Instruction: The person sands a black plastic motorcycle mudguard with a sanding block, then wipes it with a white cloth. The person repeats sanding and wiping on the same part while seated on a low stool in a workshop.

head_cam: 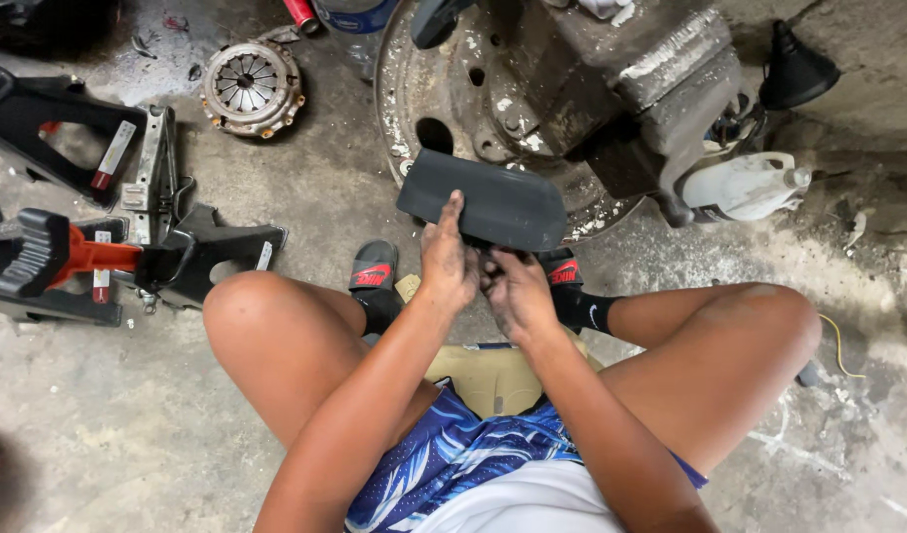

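One view only, a head-worn cam on a seated person, looking steeply down and a bit fwd over their own lap. Bottom of frame sits closest to the lens: shorts, both thighs and forearms fill the lower half at close range. Centre frame, approx arm's reach: left hand [448,259] and right hand [518,292] meet on a dark curved panel [485,205]. Top of frame is farthest: a rusty wheel rim [444,109] lying ahead, a clutch plate [252,87] upper left, a white jug [742,186] upper right. Concrete floor [98,415] spreads to both side edges. No 2nd view, so no overlap to report.
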